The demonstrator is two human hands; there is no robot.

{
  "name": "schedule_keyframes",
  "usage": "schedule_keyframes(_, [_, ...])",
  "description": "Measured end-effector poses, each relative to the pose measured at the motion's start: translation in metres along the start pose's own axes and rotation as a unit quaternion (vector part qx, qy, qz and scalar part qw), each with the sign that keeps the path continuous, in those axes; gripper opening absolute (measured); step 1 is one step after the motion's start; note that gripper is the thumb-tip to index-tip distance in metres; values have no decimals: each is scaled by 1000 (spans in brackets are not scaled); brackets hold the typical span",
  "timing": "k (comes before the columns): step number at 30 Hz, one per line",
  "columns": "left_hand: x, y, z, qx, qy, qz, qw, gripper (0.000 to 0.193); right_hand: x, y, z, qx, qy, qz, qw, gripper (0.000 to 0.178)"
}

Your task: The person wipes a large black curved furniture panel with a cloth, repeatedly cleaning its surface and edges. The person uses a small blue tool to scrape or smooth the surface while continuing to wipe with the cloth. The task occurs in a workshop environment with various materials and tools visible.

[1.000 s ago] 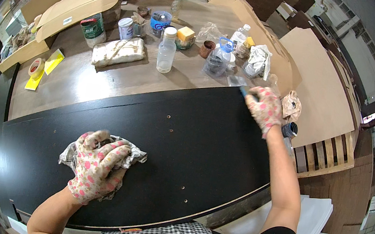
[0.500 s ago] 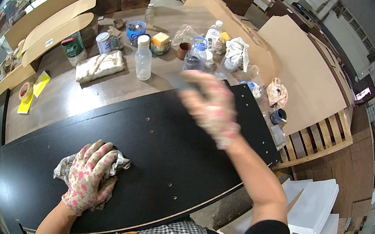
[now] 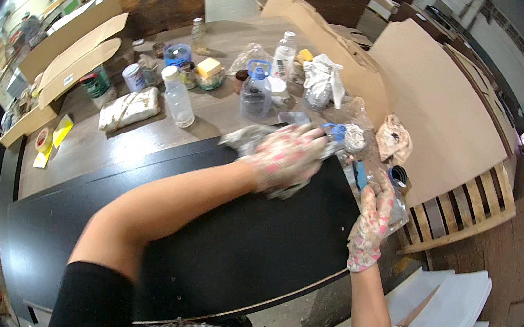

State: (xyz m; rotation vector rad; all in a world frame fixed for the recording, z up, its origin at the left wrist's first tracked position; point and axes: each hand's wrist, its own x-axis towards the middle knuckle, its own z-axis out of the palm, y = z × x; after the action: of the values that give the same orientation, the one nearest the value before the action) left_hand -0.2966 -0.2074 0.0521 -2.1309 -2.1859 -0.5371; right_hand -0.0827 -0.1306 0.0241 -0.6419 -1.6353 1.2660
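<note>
Your grey-and-white rag point(image 3: 243, 138) lies bunched on the far part of the black panel point(image 3: 252, 241), under your gloved left hand point(image 3: 286, 159), too blurred for me to tell whether its fingers clench the cloth or only press it. Just past that edge stand a blue-handled clear jug point(image 3: 256, 100) and a shallow clear tub point(image 3: 294, 119), so an overshooting stroke could knock them. At the panel's right end, your gloved right hand point(image 3: 369, 227) has its fingers nearly straight beside a flat blue piece point(image 3: 360, 175); I cannot tell whether they pinch it, and a loose hold could let it drop and scratch the surface.
</note>
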Motion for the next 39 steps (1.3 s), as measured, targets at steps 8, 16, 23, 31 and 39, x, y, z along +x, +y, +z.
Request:
schedule_keyframes(8, [5,-2,7,-44,19,-119,992,42,5,14,-10,13,-16,32,999,45])
schedule_keyframes(16, [-270,-64,-74,55,42,-187,980,47,27,46,-42,-82,-10,16,996,46])
schedule_keyframes(23, [-512,-102,-173,145,11,-399,905,49,37,51,-47,-73,57,7,996,49])
schedule_keyframes(31, [-754,-160,-253,141,153,-682,701,25,44,50,-53,-57,53,33,996,53])
schedule_keyframes(39, [-822,-130,-326,-396,629,-156,650,45,79,96,-93,-191,110,-12,975,66])
